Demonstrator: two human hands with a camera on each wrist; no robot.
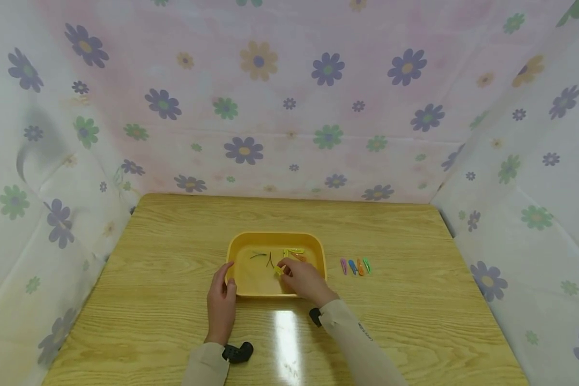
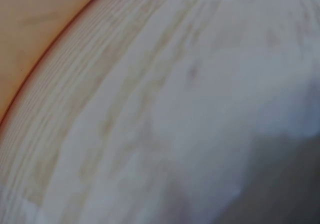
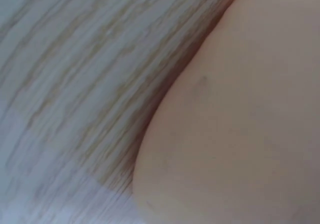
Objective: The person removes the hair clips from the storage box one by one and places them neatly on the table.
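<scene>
My left hand (image 1: 221,305) holds the left rim of a shallow yellow tray (image 1: 238,238), fingers and thumb around its front left corner. Inside the tray, my right hand (image 1: 305,277) pinches a small yellow hair clip (image 1: 279,271) between thumb and fingers, partly hidden by them. Thin dark hairpins (image 1: 270,260) lie on the tray floor, left of those fingertips. Yellow clips (image 1: 295,251) and an orange clip (image 1: 299,257) lie beyond the right hand. Both wrist views are blurred and show mostly skin and wood grain.
Right of the tray, a row of snap clips lies on the wooden table (image 1: 405,300): a pink one (image 1: 344,266), a blue one (image 1: 353,267), an orange one (image 1: 361,267) and a green one (image 1: 366,265). Flower-printed cloth (image 1: 289,123) hangs behind and at both sides.
</scene>
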